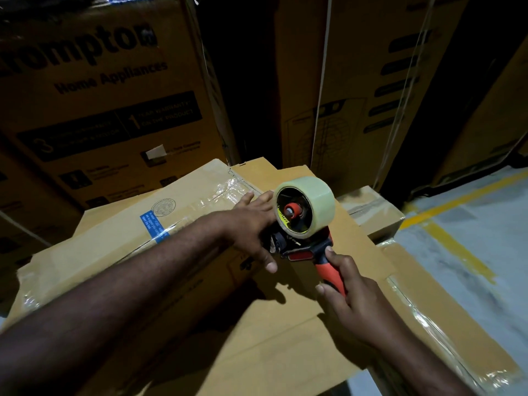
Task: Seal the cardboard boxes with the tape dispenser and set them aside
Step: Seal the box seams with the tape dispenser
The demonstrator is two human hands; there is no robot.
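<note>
A brown cardboard box (120, 238) with a blue label and clear tape along its top lies tilted at centre left. My left hand (248, 224) rests flat on its right end, fingers straight, right beside the nose of the tape dispenser. My right hand (347, 284) grips the orange handle of the tape dispenser (303, 221), which carries a roll of clear tape and sits at the box's right edge. A flat cardboard sheet (285, 332) lies underneath, over another taped box (445, 315).
Tall printed cartons (94, 90) stand stacked close behind on the left, and more cartons (357, 90) on the right with a dark gap between. Grey floor with yellow lines (463, 247) runs along the right.
</note>
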